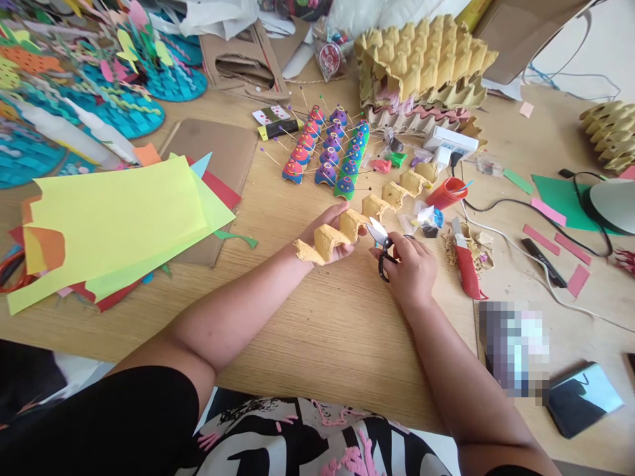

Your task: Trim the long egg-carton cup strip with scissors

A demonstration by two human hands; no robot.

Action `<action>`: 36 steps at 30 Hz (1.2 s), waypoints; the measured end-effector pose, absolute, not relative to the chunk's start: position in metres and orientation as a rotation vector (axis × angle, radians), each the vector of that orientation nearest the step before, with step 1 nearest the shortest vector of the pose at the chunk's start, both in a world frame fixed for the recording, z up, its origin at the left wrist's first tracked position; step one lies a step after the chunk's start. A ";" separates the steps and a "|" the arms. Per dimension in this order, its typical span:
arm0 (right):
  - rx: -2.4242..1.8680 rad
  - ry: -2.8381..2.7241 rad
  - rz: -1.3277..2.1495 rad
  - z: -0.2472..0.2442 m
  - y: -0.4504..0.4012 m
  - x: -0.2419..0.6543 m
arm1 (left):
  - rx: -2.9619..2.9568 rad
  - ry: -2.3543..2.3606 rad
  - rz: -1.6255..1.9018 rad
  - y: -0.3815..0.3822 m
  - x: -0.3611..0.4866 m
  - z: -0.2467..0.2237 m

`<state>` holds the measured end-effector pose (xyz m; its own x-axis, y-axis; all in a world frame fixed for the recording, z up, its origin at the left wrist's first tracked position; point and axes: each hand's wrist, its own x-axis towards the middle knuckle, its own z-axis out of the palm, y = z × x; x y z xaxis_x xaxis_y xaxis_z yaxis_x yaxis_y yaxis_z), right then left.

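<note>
My left hand (342, 251) is closed around a yellow egg-carton strip (328, 239), supporting its bumpy cups from beneath. Black-handled scissors (383, 258) are in my right hand (414, 268), with the fingers in the loops. Their blades (378, 231) point up and left, close to the strip's right end. Further cut carton cups (394, 194) run on in line behind; whether they join the held strip I cannot tell. Beyond my hands stand painted carton caterpillars in red (300, 155), purple (328, 157) and green with blue (351, 158), with pins stuck in them.
At left lie yellow paper sheets (119, 225) on cardboard, and blue woven discs (114, 109). Egg trays (421, 59) are stacked at the back. On the right are an orange cup (448, 192), a red-handled knife (466, 264), cables, pink paper strips and a phone (583, 400).
</note>
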<state>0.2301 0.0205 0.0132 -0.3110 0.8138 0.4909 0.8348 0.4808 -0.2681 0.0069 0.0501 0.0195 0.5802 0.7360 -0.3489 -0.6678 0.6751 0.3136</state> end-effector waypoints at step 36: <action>-1.379 -2.193 -0.042 0.012 0.021 0.231 | 0.114 0.492 0.850 0.052 0.007 0.019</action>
